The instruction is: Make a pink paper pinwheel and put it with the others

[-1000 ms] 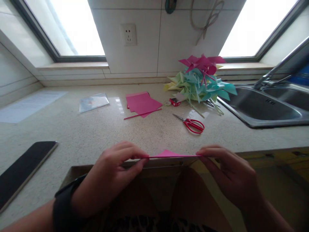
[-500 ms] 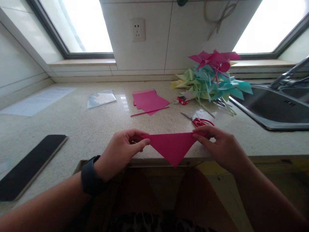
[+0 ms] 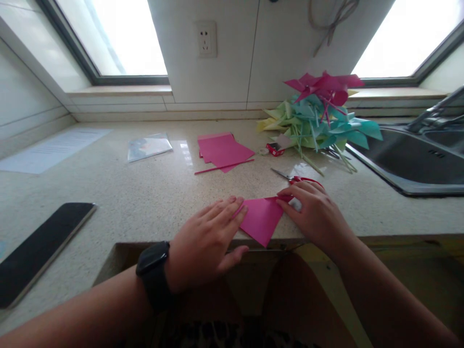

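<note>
A sheet of pink paper (image 3: 263, 220), folded into a triangle, lies at the counter's front edge with one corner pointing toward me. My left hand (image 3: 213, 237) rests flat over its left end, fingers stretched out and thumb apart. At the right end, my right hand (image 3: 308, 208) pinches the paper's corner between thumb and fingers. Just behind that hand are red-handled scissors (image 3: 286, 175), their handles partly covered by it. Farther back lie several pink sheets (image 3: 226, 150) with a thin pink stick (image 3: 224, 166) in front of them.
Paper pinwheels (image 3: 322, 116) are piled at the back right, beside a sink (image 3: 416, 159). A small red box (image 3: 275, 149) stands left of them. A dark phone or tablet (image 3: 47, 251), a clear packet (image 3: 149, 147) and a printed sheet (image 3: 54, 149) lie on the left.
My left hand has let go of the left corner, moved right and flattened over the paper. My right hand has shifted slightly left, still pinching its corner. The paper now lies lower against the counter.
</note>
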Tool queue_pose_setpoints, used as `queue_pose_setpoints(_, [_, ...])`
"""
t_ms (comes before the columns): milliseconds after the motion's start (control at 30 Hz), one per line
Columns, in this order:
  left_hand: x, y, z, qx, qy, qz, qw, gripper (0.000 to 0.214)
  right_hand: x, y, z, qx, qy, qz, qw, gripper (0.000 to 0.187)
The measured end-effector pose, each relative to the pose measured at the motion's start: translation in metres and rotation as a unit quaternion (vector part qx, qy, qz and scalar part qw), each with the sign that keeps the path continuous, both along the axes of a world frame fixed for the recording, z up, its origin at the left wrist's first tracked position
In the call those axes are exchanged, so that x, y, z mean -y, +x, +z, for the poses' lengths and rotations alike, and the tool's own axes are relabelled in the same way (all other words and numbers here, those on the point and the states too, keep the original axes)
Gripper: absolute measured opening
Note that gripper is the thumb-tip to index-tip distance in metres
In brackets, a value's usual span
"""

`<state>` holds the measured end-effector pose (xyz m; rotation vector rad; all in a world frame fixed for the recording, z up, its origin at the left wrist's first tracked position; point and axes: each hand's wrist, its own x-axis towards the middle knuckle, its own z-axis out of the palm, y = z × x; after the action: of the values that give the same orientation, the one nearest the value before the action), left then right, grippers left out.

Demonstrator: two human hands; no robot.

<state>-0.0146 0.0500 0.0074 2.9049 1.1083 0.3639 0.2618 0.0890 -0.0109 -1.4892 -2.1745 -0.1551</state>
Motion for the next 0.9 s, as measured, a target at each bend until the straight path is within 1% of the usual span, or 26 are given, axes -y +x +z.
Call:
queue_pose_setpoints(67, [0.001, 0.004, -0.006, -0.028, -0.017, 0.003, 0.999, 0.071, 0.0, 0.001, 0.001, 0.014, 0.015, -0.002, 1.0, 0.016])
queue_pose_setpoints(133, [0.001, 0.006, -0.01, -0.036, -0.024, 0.013, 0.999, 0.072, 0.001, 0.0, 0.003, 0.015, 0.03, -0.008, 0.999, 0.016])
queue_pose_setpoints(233, [0.001, 0.007, -0.014, -0.027, -0.018, 0.021, 0.999, 0.07, 0.012, -0.015, 0.008, -0.014, 0.039, 0.009, 0.999, 0.017])
queue_pose_setpoints(300, [0.002, 0.006, -0.017, -0.019, -0.008, 0.025, 0.999, 0.068, 0.025, -0.034, 0.01, -0.046, 0.009, 0.076, 0.996, 0.024])
queue_pose_setpoints(333, [0.002, 0.006, -0.018, -0.015, -0.001, 0.027, 1.0, 0.068, 0.031, -0.045, 0.01, -0.054, -0.021, 0.111, 0.992, 0.029])
queue_pose_setpoints(433, [0.002, 0.005, -0.025, -0.01, 0.02, 0.023, 0.999, 0.064, 0.047, -0.074, 0.007, -0.055, -0.069, 0.171, 0.981, 0.045])
queue_pose_setpoints(500, [0.002, 0.005, -0.028, -0.008, 0.028, 0.012, 1.0, 0.06, 0.051, -0.085, 0.004, -0.051, -0.084, 0.169, 0.981, 0.048])
queue_pose_setpoints(567, [0.0, 0.005, -0.028, -0.012, 0.028, 0.005, 1.0, 0.059, 0.051, -0.088, 0.002, -0.037, -0.096, 0.162, 0.981, 0.051])
queue_pose_setpoints(700, [-0.001, 0.005, -0.024, -0.026, 0.035, 0.01, 0.999, 0.062, 0.048, -0.08, 0.004, -0.01, -0.12, 0.152, 0.981, 0.058])
queue_pose_setpoints(800, [0.0, 0.006, -0.021, -0.04, 0.039, 0.012, 0.998, 0.063, 0.047, -0.073, 0.007, -0.003, -0.133, 0.136, 0.982, 0.072])
queue_pose_setpoints(900, [0.002, 0.005, -0.02, -0.048, 0.043, 0.017, 0.998, 0.064, 0.046, -0.068, 0.008, 0.007, -0.133, 0.122, 0.984, 0.074])
